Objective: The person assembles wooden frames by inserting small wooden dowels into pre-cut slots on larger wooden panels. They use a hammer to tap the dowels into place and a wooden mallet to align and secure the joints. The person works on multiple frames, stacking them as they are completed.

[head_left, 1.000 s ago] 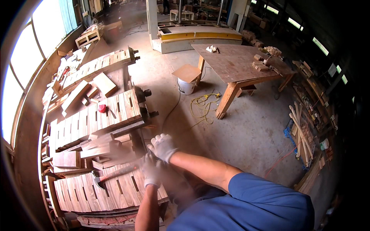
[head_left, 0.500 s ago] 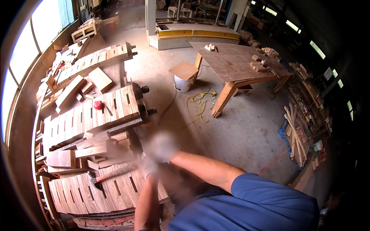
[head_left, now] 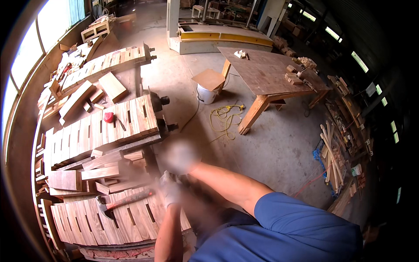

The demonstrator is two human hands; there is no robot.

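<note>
My left hand [head_left: 168, 193], in a pale work glove, grips the handle of a hammer [head_left: 114, 202]. The hammer's head rests on the near panel of glued wooden slats [head_left: 94, 225]. My right hand [head_left: 181, 157], also gloved, is raised just above and to the right of the left one. It is blurred by motion, so its fingers cannot be made out. Loose boards [head_left: 104, 171] lie between the near panel and a second slat panel [head_left: 98, 131].
A small red object [head_left: 108, 117] sits on the second panel, with a third panel [head_left: 107, 63] beyond it. A wooden table [head_left: 270, 72], a white bucket [head_left: 206, 94] under a board, a yellow cord [head_left: 224, 118] and offcuts [head_left: 331, 153] are on the floor to the right.
My right hand has come off the near panel and swung up and to the right, now blurred. The left hand stays low with the hammer across the slats.
</note>
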